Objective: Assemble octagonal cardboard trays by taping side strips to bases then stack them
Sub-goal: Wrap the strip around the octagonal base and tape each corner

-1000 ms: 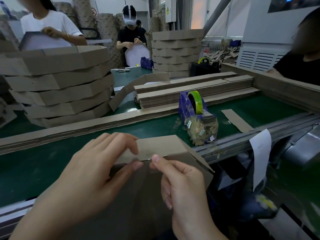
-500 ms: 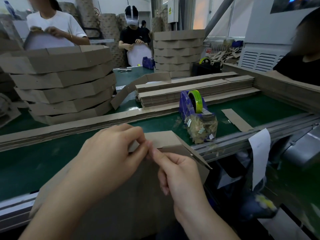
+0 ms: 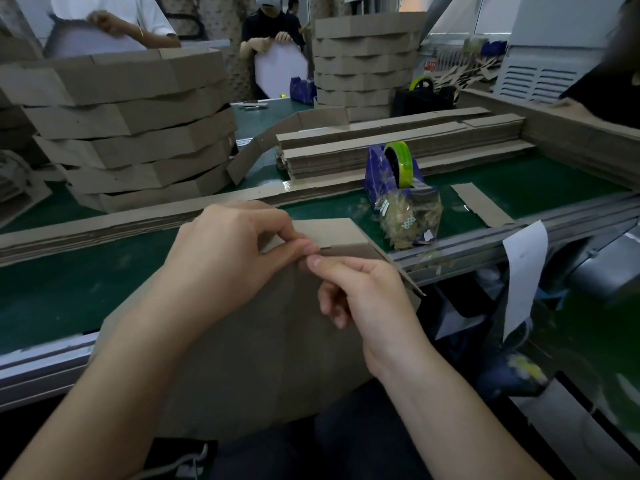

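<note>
your left hand (image 3: pixel 228 261) and right hand (image 3: pixel 360 292) pinch side strip (image 3: pixel 332 232) at base (image 3: pixel 249 341) edge; finished trays (image 3: pixel 131 129) already stacked, this tray not yet closed.

The person has both forearms bare, as far as one can see them. The left hand (image 3: pixel 235 258) and the right hand (image 3: pixel 363 292) have short, plain nails. Over the lap there is dark clothing (image 3: pixel 346 445), nearly black. At the person's left side, lower down, a light grey cord (image 3: pixel 183 460) lies on black cloth.
</note>
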